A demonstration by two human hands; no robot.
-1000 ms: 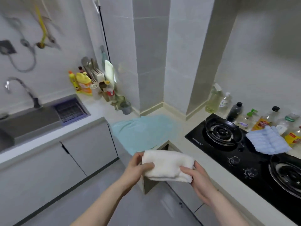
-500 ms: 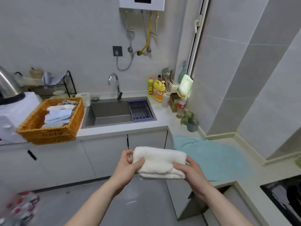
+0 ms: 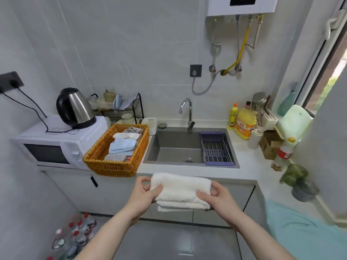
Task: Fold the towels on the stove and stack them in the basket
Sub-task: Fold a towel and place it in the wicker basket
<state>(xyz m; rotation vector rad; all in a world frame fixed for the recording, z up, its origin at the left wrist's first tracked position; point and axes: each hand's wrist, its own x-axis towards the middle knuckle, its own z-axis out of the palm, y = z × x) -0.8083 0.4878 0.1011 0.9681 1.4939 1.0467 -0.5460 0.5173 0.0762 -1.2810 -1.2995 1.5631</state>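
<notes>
A folded white towel (image 3: pixel 179 189) is held in the air in front of the counter edge. My left hand (image 3: pixel 144 194) grips its left end, thumb on top. My right hand (image 3: pixel 217 197) grips its right end the same way. The orange wicker basket (image 3: pixel 114 167) stands on the counter up and to the left, between the microwave and the sink. Inside it lie several folded towels (image 3: pixel 123 145), white, light blue and patterned. A teal towel (image 3: pixel 300 233) lies spread on the counter at the lower right. The stove is out of view.
A white microwave (image 3: pixel 48 145) with a kettle (image 3: pixel 75 107) on it sits left of the basket. The grey sink (image 3: pixel 180 147) holds a purple drain rack (image 3: pixel 216 149). Detergent bottles (image 3: pixel 244 122) and jars crowd the right counter. Water bottles (image 3: pixel 75 235) stand on the floor at lower left.
The view has swung left from the stove to the sink and basket. Both hands keep their grip on the folded white towel, which has come closer to the basket.
</notes>
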